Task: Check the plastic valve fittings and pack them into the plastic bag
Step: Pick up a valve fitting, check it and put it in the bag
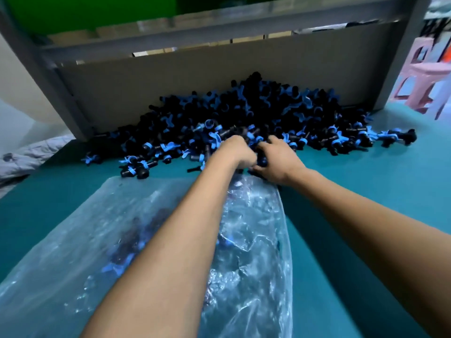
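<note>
A big heap of black valve fittings with blue handles (258, 113) lies on the teal table against a cardboard wall. A clear plastic bag (258, 240) lies flat in front of it, mouth towards the heap, with several fittings showing dimly inside. My left hand (238, 152) and my right hand (278, 158) meet at the heap's near edge, right above the bag's mouth. Both are curled around fittings. My forearms hide part of the bag.
The teal table (366, 191) stretches to both sides of the bag. A cardboard sheet (195, 76) in a grey metal frame (63, 93) backs the heap. A pink plastic stool (424, 76) stands at the far right. Grey cloth (26, 157) lies off the left edge.
</note>
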The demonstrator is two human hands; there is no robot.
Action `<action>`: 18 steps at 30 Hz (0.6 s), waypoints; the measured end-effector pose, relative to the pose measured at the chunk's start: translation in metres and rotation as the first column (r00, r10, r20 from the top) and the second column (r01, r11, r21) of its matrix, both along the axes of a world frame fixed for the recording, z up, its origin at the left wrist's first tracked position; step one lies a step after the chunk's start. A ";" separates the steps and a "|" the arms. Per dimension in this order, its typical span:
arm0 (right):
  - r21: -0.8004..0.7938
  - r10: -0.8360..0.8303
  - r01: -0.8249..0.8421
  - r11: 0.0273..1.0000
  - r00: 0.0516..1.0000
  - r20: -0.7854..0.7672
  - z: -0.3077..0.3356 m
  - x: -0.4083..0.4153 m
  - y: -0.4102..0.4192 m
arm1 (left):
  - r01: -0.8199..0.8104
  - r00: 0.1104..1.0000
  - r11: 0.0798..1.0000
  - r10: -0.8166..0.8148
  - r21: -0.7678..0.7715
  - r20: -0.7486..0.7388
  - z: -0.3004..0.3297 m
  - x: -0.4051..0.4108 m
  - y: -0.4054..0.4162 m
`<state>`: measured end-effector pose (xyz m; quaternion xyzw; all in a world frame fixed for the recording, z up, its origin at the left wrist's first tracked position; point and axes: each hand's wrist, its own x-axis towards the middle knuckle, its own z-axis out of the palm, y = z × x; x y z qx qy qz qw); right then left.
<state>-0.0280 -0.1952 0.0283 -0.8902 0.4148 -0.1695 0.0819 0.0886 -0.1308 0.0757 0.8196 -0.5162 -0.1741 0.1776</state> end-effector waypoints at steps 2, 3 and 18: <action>0.019 -0.123 0.121 0.992 0.987 0.103 -0.002 -0.023 0.000 | 0.078 0.980 0.994 -0.091 -0.082 -0.174 -0.003 -0.029 -0.006; 0.036 -0.186 0.183 0.982 0.974 0.127 -0.002 -0.036 -0.001 | 0.112 0.964 0.988 -0.133 -0.102 -0.229 -0.004 -0.043 -0.006; 0.121 -0.464 0.506 0.854 0.636 0.617 -0.003 -0.128 0.031 | -0.037 0.986 0.828 -0.061 -0.560 -0.156 -0.026 -0.095 0.090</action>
